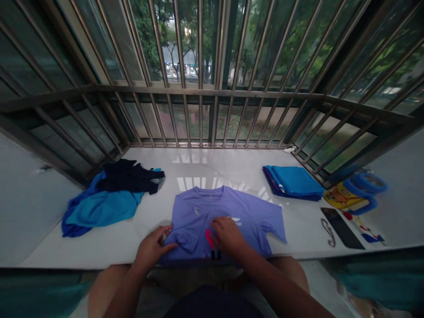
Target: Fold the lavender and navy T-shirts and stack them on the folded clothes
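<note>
A light purple T-shirt (247, 205) lies front up on the white ledge before me, its left side folded inward with the sleeve bunched on top. White print shows on its chest, and a pink and black patch (209, 238) is visible lower down. My left hand (153, 245) is at the folded left edge, thumb and fingers spread apart and touching the fabric. Across the middle of the shirt rests my right hand (229, 234), palm down, fingers laid on the cloth beside the pink patch. Its fingertips partly hide the fabric beneath.
Crumpled blue and black clothes (106, 203) are heaped on the left. A folded stack of blue clothes (294, 182) sits on the right, near a yellow and blue container (351, 192), a dark phone (342, 229) and a curved cord-like item (327, 232). Metal window bars (212, 92) border the ledge.
</note>
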Available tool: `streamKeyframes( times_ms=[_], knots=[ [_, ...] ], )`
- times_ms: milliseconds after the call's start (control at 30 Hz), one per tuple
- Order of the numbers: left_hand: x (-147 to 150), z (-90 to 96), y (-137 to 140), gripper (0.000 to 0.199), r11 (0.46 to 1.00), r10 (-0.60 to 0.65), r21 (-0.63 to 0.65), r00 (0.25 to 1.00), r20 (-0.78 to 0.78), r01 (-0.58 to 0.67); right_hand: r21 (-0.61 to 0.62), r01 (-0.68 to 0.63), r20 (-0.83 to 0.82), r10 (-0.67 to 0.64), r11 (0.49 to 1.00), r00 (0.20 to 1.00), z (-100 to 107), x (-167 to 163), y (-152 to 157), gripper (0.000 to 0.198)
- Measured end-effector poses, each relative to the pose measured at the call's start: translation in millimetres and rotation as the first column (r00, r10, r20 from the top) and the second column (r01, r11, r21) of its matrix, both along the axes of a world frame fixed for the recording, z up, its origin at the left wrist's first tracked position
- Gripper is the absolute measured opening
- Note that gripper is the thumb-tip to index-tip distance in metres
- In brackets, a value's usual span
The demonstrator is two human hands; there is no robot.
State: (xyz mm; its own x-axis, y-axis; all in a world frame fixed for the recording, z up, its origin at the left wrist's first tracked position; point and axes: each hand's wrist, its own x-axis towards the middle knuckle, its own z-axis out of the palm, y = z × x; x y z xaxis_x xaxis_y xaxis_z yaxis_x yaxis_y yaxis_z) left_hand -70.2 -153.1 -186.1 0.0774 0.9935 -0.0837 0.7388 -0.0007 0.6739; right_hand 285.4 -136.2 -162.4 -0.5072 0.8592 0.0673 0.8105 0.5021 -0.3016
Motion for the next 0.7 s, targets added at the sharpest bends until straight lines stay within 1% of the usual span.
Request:
streamKeyframes(
  times_ms=[67, 100, 133, 233, 267, 300, 400, 467, 500, 600, 633, 667, 700],
  knots=[
    [-0.6, 4.2, -1.3, 0.063, 0.998, -0.055, 0.018, 0.998, 0.011, 0.055, -0.03, -0.125, -0.001, 0.125, 0.992, 0.992, 5.1, -26.1, -11.4, 0.054],
    [-0.4, 5.7, -1.7, 0.063, 0.997, -0.071, 0.027, 0.997, 0.012, 0.071, -0.038, -0.147, 0.009, 0.147, 0.988, 0.989, 5.4, -39.4, -15.7, 0.058],
    [0.0, 6.7, -2.0, 0.063, 0.996, -0.08, 0.036, 0.997, 0.009, 0.079, -0.046, -0.144, 0.025, 0.146, 0.988, 0.989, 4.6, -51.8, -18.5, 0.054],
    [1.9, 6.9, -3.7, 0.058, 0.994, -0.088, 0.069, 0.996, -0.009, 0.088, -0.056, -0.096, 0.054, 0.099, 0.994, 0.994, 1.3, -78.4, -17.4, 0.022],
    [2.5, 6.4, -4.5, 0.057, 0.993, -0.089, 0.083, 0.996, -0.012, 0.09, -0.045, -0.09, 0.042, 0.091, 0.995, 0.995, 1.7, -83.3, -14.9, 0.017],
    [3.0, 5.9, -5.3, 0.055, 0.991, -0.091, 0.098, 0.996, -0.012, 0.092, -0.026, -0.087, 0.014, 0.088, 0.996, 0.996, 3.5, -86.5, -12.1, 0.017],
    [4.0, 5.1, -7.3, 0.053, 0.987, -0.094, 0.13, 0.996, -0.006, 0.094, 0.047, -0.076, -0.132, 0.081, 0.996, 0.988, 14.5, -89.7, -7.1, 0.023],
    [4.5, 5.4, -8.0, 0.05, 0.987, -0.089, 0.136, 0.996, 0.003, 0.087, 0.086, -0.116, -0.206, 0.132, 0.99, 0.97, 22.4, -88.7, -8.9, 0.025],
    [4.9, 5.8, -8.3, 0.048, 0.986, -0.085, 0.141, 0.996, 0.011, 0.083, 0.098, -0.165, -0.219, 0.183, 0.981, 0.959, 25.2, -87.4, -11.0, 0.025],
    [5.8, 7.6, -9.2, 0.041, 0.982, -0.086, 0.17, 0.995, 0.054, 0.076, 0.079, -0.337, -0.182, 0.346, 0.938, 0.921, 26.8, -78.5, -16.8, 0.025],
    [5.9, 8.1, -9.5, 0.039, 0.981, -0.087, 0.177, 0.994, 0.07, 0.074, 0.058, -0.351, -0.166, 0.356, 0.935, 0.92, 25.1, -73.5, -16.9, 0.026],
    [5.9, 8.4, -9.7, 0.036, 0.981, -0.087, 0.18, 0.993, 0.085, 0.071, 0.036, -0.328, -0.152, 0.33, 0.944, 0.932, 22.5, -67.4, -15.2, 0.03],
    [5.8, 8.3, -9.9, 0.033, 0.982, -0.086, 0.177, 0.991, 0.098, 0.068, 0.015, -0.267, -0.134, 0.266, 0.964, 0.955, 19.2, -60.3, -11.7, 0.036]
  ],
)
